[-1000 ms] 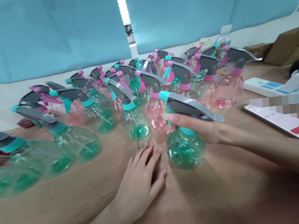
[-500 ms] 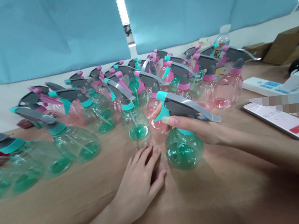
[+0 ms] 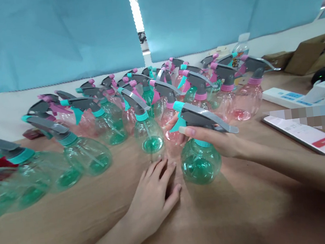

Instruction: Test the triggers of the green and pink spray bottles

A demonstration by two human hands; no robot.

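A green spray bottle [image 3: 201, 162] with a grey head and turquoise nozzle stands upright in front of me. My right hand [image 3: 208, 136] is closed around its neck just under the head, thumb on the near side, the other fingers mostly hidden behind. To its left, my left hand [image 3: 155, 189] lies on the wooden table [image 3: 220, 221], palm down with fingers stretched forward, holding nothing. Just beyond those fingertips is another green spray bottle [image 3: 148, 135] with a turquoise collar.
More green spray bottles [image 3: 88, 158] line the left side, and pink ones [image 3: 246, 98] stand at the back. On the right are a phone [image 3: 304, 133], a white power strip [image 3: 289, 97] and a cardboard box [image 3: 309, 54]. A blue covering [image 3: 82, 33] hangs behind.
The view has shifted slightly, so the background bottles sit a little lower and those on the left further right. Both hands keep their places, the right one still around the spray bottle.
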